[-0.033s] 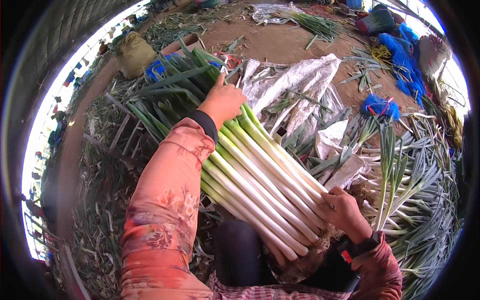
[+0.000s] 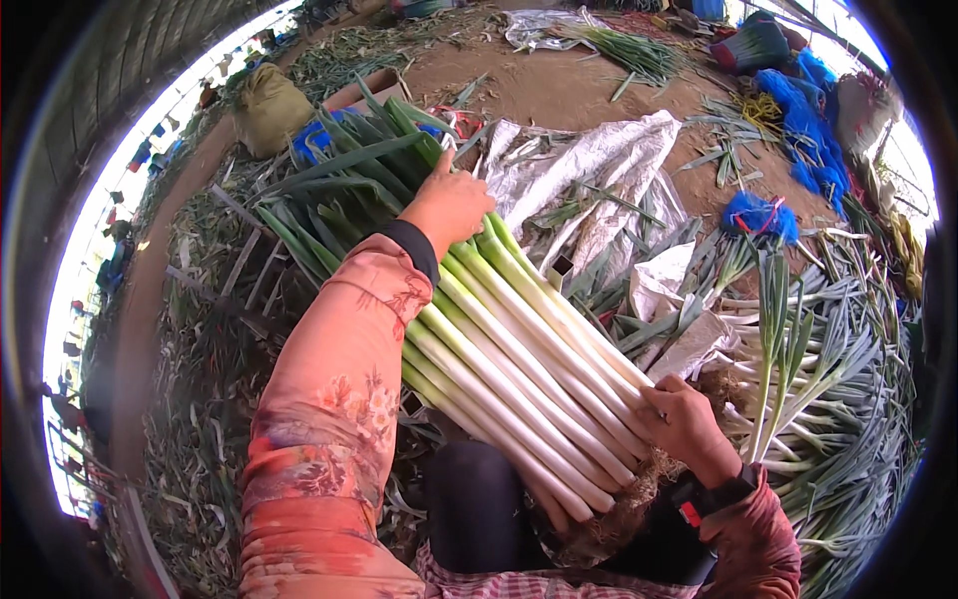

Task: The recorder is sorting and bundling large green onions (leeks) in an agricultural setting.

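A row of long green onions [image 2: 519, 354], with thick white stalks, lies slantwise in front of me. Their dark green leaves [image 2: 349, 190] point to the far left, and the brown roots [image 2: 639, 489] hang at the near right above my lap. My left hand [image 2: 451, 205] is closed over the row's upper edge, where white turns to green; some of its fingers are hidden. Down at the root end, my right hand [image 2: 687, 424] has its fingers curled round the outermost stalk on the right. A metal frame [image 2: 239, 265] shows partly beneath the leaves.
A large heap of green onions [image 2: 848, 399] spreads on the right. Crumpled white sheeting [image 2: 599, 170] lies beyond the row, with blue netting [image 2: 808, 130] at the far right. Leaf scraps [image 2: 210, 429] cover the ground on the left, near an olive sack [image 2: 271, 108].
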{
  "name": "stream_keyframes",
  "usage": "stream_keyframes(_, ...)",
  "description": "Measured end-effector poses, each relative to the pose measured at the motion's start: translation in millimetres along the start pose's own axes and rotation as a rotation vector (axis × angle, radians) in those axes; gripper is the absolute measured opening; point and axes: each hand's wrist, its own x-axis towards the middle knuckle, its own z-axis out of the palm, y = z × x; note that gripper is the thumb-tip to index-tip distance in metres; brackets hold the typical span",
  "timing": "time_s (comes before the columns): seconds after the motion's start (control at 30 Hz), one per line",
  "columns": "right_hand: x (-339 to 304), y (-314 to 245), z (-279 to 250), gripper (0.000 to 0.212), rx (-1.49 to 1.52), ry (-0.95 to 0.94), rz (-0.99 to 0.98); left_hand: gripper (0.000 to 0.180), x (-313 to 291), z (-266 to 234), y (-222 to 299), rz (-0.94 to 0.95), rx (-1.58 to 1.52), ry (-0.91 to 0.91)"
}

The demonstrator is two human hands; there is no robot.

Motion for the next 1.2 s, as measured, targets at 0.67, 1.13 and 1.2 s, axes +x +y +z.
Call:
stream_keyframes(0.67, 0, 3, -3, 0.015, -0.034, -0.009, -0.012, 0.022, -14, 49, 49, -0.395, -0.107, 0.121)
stream_keyframes(1.13, 1, 17, 11, 0.020, -0.067, 0.018, -0.067, 0.035, -71, 33, -20, -0.987, -0.532, 0.283)
stream_keyframes(1.2, 4, 15, 12, 0.021, -0.068, 0.009, -0.065, 0.034, -119, 31, -54, -0.856, -0.322, 0.336)
